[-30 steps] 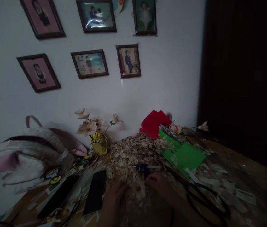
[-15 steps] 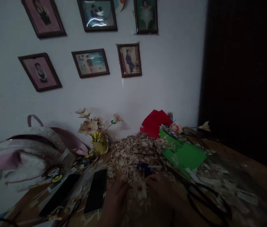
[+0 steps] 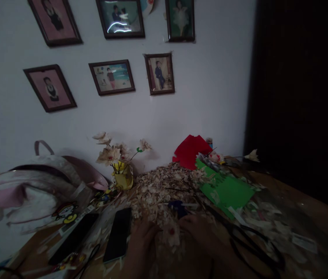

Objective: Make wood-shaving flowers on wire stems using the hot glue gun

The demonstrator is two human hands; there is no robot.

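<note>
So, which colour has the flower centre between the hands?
Red; the flower shows it in the head view.

Left hand, right hand, close together, backs upward

No word, number, brand or sign can be read in this view. A small white paper label lies well to the right of the green paper sheet, and any marks on it are too dim and small to tell. Well to the left of the same sheet, a white strip shows faint marks, but they are too blurred to read.
</note>
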